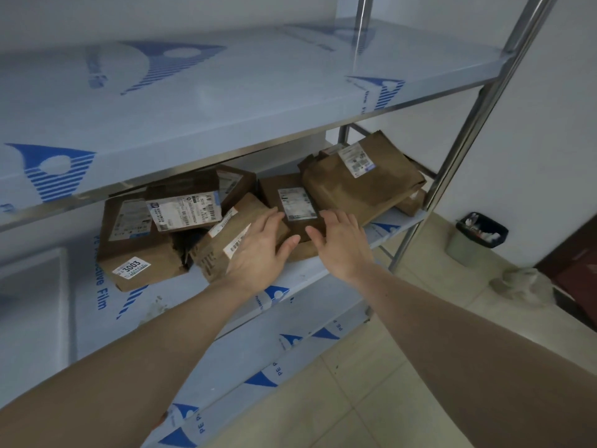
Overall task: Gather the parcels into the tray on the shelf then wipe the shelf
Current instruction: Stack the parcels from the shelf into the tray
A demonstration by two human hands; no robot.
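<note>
left hand (pixel 258 250): fingers spread flat, grasping nothing | right hand (pixel 342 244): fingers loose, released | dark parcel (pixel 292 205): between both hands, fingertips at its near edge, thumbs just below | middle shelf (pixel 226 302): parcels heaped along back, toward right end

Parcels (pixel 245 215) on shelf (pixel 181 315), tray (pixel 38 302) left.
</note>
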